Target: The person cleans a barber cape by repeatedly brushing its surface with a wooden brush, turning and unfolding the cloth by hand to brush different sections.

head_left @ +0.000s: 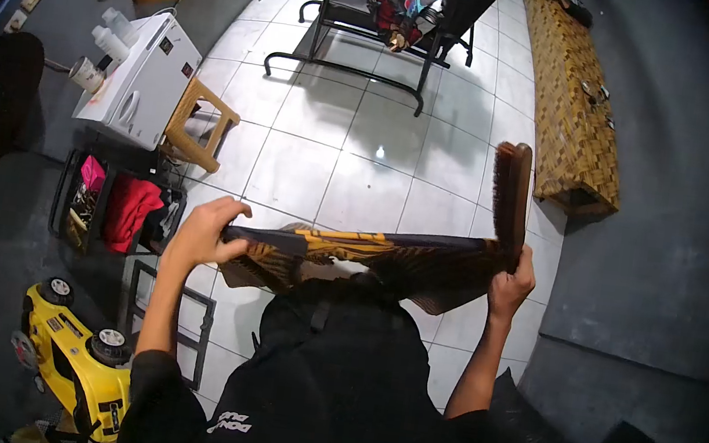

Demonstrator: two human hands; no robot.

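Dark-and-gold cloth (420, 263) spans above the tiled floor (290, 169): left hand (209, 235) pinching one corner, right hand (513, 287) gripping the opposite corner and an upright brush (512, 197), seemingly keeping the top edge taut!

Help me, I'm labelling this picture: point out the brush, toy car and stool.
Brush (515, 192), head view, on its brown back.
Toy car (99, 379), head view, on its yellow body.
Stool (179, 119), head view, on its seat's edge.
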